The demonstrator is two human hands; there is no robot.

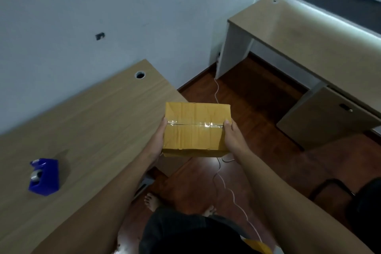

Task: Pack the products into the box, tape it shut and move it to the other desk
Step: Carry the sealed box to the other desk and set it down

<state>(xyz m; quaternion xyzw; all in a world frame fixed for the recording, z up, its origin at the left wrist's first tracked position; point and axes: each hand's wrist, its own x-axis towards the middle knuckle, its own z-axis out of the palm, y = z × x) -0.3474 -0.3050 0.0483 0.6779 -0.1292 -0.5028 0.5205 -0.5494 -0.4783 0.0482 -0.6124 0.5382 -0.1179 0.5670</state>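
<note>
A closed brown cardboard box [195, 129] with clear tape along its top seam hangs in the air past the right end of the near desk [86, 128], above the wooden floor. My left hand [159, 137] grips its left side and my right hand [232, 136] grips its right side, thumbs on top. The other desk [309, 33] stands at the upper right, apart from the box. The box's contents are hidden.
A blue tape dispenser [44, 176] sits on the near desk at the left. A white cable [233, 194] runs across the floor between the desks. A dark chair [350, 198] stands at the right edge. A drawer unit [327, 115] sits under the far desk.
</note>
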